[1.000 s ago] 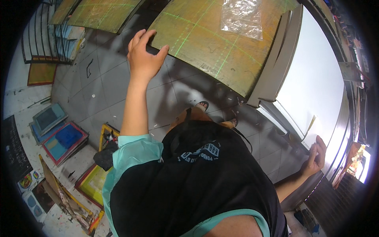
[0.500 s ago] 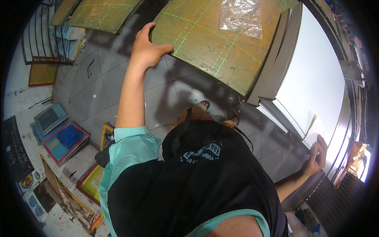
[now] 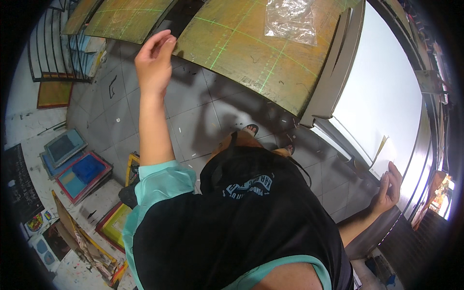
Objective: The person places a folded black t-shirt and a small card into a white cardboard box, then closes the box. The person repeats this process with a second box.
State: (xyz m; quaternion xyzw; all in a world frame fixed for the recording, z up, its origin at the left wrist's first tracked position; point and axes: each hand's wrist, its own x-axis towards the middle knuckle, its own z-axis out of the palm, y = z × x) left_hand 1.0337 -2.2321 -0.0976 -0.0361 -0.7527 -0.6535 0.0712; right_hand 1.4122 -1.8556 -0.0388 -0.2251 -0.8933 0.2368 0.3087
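My left hand (image 3: pixel 155 60) hovers just off the near left corner of a yellow-green board (image 3: pixel 251 63) marked with bright green grid lines. Its fingers curl loosely toward the thumb, and nothing shows in them. On the right side of the board lies a large white cardboard box (image 3: pixel 386 92) with a grey-brown inner side and folded flaps along its near end. My right hand (image 3: pixel 389 188) grips the box's near right corner between thumb and fingers, beside a small slit. A crumpled clear plastic bag (image 3: pixel 291 21) rests on the board.
Another grid-marked board (image 3: pixel 128 21) stands at the far left, past a dark gap. Framed screens (image 3: pixel 83 171) lie stacked at the left, by a black wire rack (image 3: pixel 53 43). Small scraps litter the grey tiled floor (image 3: pixel 193 121).
My left hand has let go of the board's corner and drawn left, its fingers curling in. My right hand keeps its place on the box corner.
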